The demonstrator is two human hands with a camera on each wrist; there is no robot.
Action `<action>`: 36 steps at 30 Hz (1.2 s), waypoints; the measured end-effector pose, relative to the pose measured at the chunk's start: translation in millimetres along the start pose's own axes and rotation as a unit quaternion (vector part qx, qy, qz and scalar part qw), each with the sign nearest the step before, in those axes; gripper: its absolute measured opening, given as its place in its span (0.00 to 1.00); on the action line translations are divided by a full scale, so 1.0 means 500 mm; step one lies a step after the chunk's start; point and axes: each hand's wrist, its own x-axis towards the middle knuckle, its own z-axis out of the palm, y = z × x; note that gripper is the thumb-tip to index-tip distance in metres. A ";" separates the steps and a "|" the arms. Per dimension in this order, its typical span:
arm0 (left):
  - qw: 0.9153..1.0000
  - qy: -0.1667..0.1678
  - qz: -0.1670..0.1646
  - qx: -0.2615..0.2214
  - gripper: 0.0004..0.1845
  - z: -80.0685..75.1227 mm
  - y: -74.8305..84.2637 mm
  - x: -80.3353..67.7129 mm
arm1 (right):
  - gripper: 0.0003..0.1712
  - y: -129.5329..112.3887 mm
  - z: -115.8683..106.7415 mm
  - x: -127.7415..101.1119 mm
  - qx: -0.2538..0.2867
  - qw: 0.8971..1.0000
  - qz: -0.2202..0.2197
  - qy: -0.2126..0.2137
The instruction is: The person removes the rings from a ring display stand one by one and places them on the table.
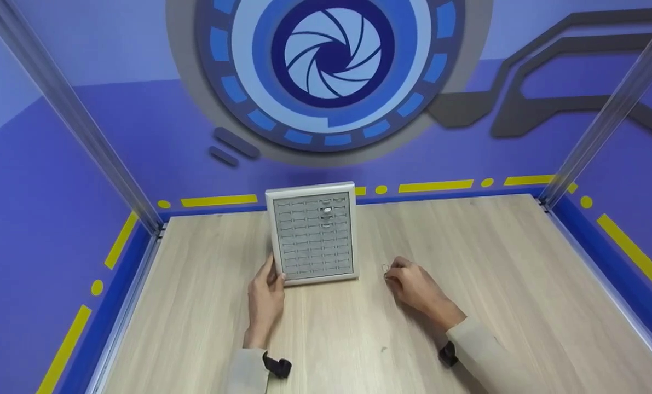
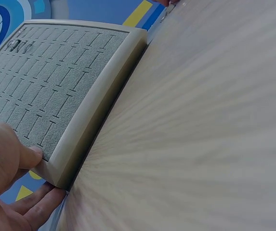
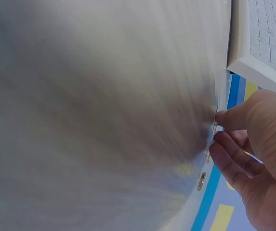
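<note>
Head view: a white-framed ring tray (image 1: 313,234) with a grey slotted insert stands on the wooden bench (image 1: 495,262), close to the back wall. Only a couple of slots near the tray's upper right hold small rings (image 1: 326,209); the rest of the rows look unfilled, so by my judgement most of the filling is yet to be done. The left hand (image 1: 265,293) rests at the tray's near left corner, its grip curled on the frame. The right hand (image 1: 413,285) lies on the bench just right of the tray, fingertips drawn together over a small ring (image 1: 385,267), which lies apart from the tray's right edge.

Left wrist view: the thumb (image 2: 29,155) presses on the grey insert at the corner while the other fingers (image 2: 39,204) reach under the frame (image 2: 99,98), so this grip pinches the tray's corner. Far up the insert, the seated rings (image 2: 19,46) show as small metal loops.

Right wrist view: the picture is blurred, yet thumb and forefinger (image 3: 234,119) meet on something thin and pale at the bench surface, apparently the ring (image 3: 214,129); the grip seems to pinch it, not yet lifted. A second small metal piece (image 3: 201,180) lies just beside it. The tray corner (image 3: 258,53) sits near, above the hand.
</note>
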 end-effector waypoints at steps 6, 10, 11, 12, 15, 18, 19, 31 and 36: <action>1.000 0.000 0.005 -0.001 0.35 0.000 0.002 -0.003 | 0.04 -0.001 -0.008 0.005 0.001 1.000 0.005 0.009; 1.000 0.002 0.007 0.005 0.35 0.000 0.001 -0.001 | 0.05 -0.002 -0.015 0.019 0.007 1.000 -0.004 0.025; 1.000 0.003 0.009 0.007 0.35 0.000 0.000 0.000 | 0.06 -0.003 -0.019 0.024 0.011 1.000 -0.006 0.029; 1.000 0.003 0.010 0.008 0.35 0.000 0.000 0.000 | 0.06 -0.003 -0.023 0.028 0.014 0.999 -0.007 0.034; 1.000 0.004 0.011 0.010 0.35 0.000 -0.001 0.000 | 0.07 -0.007 -0.036 0.045 0.018 0.999 -0.005 0.049; 1.000 0.002 0.010 0.011 0.34 0.000 -0.001 0.000 | 0.08 -0.012 -0.051 0.064 0.023 0.998 0.004 0.061; 1.000 0.001 0.009 0.011 0.34 0.000 -0.001 0.000 | 0.08 -0.013 -0.056 0.071 0.026 0.998 0.007 0.065; 1.000 0.000 0.020 -0.005 0.34 0.000 -0.004 0.001 | 0.09 -0.042 -0.097 0.163 0.042 0.992 -0.013 0.117; 1.000 0.001 0.022 -0.011 0.34 0.000 -0.004 0.000 | 0.09 -0.058 -0.110 0.201 0.040 0.988 -0.037 0.145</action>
